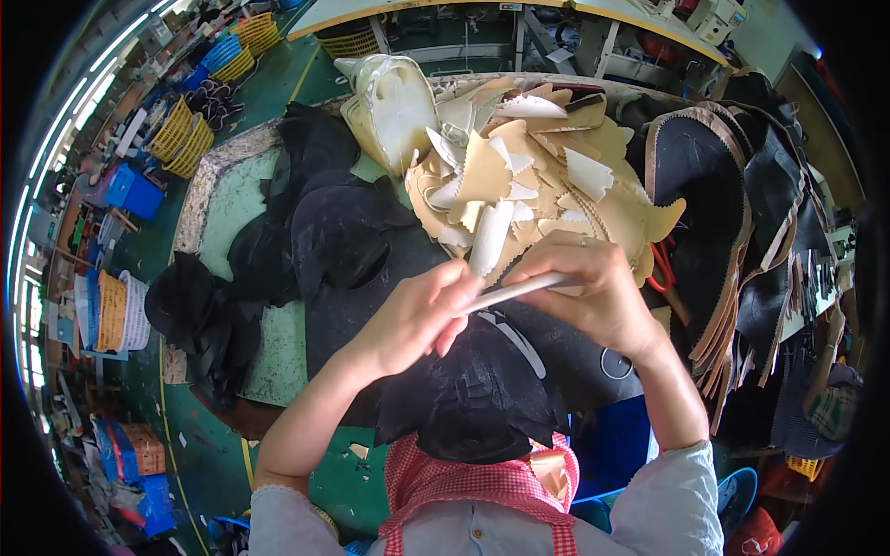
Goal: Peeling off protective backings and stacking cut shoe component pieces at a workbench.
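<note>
Between my two hands is a narrow white piece (pixel 519 292), seen nearly edge-on, so its full shape cannot be told. My left hand (pixel 417 320) is closed on its lower left end. The curled fingers of my right hand (pixel 589 283) grip the other end. Just beyond them lies a heap of tan cut pieces (pixel 547 176) with zigzag edges and pale undersides, some curled. Below my hands are stacked black cut pieces (pixel 473 398), reaching over my checked red apron (pixel 431 482). A pale curved strip (pixel 521 347) shows on the black material.
A cut-open whitish plastic jug (pixel 399 116) stands left of the heap. Red-handled scissors (pixel 661 269) lie to its right. More black pieces (pixel 338 222) cover the green tabletop (pixel 278 357). Large black pieces with tan edges (pixel 705 185) hang at right. A blue bin (pixel 607 449) stands below.
</note>
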`<move>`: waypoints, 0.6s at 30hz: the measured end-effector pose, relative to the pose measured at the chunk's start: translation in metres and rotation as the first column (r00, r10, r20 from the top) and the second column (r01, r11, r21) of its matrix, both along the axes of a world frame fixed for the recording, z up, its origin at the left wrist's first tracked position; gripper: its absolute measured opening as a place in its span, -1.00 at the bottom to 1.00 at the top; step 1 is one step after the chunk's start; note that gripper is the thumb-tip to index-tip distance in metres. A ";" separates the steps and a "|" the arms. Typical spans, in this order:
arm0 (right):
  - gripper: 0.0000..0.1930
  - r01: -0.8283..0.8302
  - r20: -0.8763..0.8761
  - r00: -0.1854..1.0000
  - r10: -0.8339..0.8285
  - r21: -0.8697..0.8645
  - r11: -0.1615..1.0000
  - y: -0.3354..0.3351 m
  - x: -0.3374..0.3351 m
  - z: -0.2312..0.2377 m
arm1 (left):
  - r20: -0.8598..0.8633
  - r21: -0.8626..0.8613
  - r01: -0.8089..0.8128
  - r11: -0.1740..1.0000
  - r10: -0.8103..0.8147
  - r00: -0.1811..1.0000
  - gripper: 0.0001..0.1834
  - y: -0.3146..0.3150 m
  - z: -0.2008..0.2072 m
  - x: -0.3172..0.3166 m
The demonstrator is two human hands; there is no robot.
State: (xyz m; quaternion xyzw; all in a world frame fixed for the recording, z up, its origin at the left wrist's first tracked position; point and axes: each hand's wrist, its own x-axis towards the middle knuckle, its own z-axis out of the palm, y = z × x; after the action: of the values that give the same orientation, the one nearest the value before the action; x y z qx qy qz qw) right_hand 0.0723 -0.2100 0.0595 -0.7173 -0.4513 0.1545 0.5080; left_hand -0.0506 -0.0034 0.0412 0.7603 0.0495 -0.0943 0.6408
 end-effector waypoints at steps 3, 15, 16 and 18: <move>-0.76 -0.081 0.384 0.923 0.027 0.126 0.989 -0.006 0.001 -0.007 | -0.207 -0.330 0.117 0.937 -0.193 0.959 -0.31 0.004 -0.008 -0.006; -0.59 -0.003 0.571 0.820 0.036 -0.059 0.998 -0.007 -0.014 -0.005 | -0.161 -0.782 -0.034 0.623 -0.150 0.976 -0.65 -0.007 -0.019 -0.024; -0.62 -0.046 0.470 0.880 0.066 -0.055 0.997 -0.008 -0.016 -0.005 | -0.125 -0.740 -0.005 0.673 -0.130 0.984 -0.67 -0.008 -0.019 -0.025; -0.74 -0.065 0.338 0.940 0.052 0.025 0.998 -0.008 -0.020 -0.003 | -0.088 -0.648 -0.032 0.761 -0.033 0.996 -0.69 -0.015 -0.016 -0.029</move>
State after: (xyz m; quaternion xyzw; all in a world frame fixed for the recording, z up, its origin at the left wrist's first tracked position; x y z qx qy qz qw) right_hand 0.0527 -0.2182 0.0568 -0.7101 -0.5554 0.0364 0.4313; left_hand -0.0800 -0.0189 0.0248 0.4866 0.0439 -0.1416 0.8610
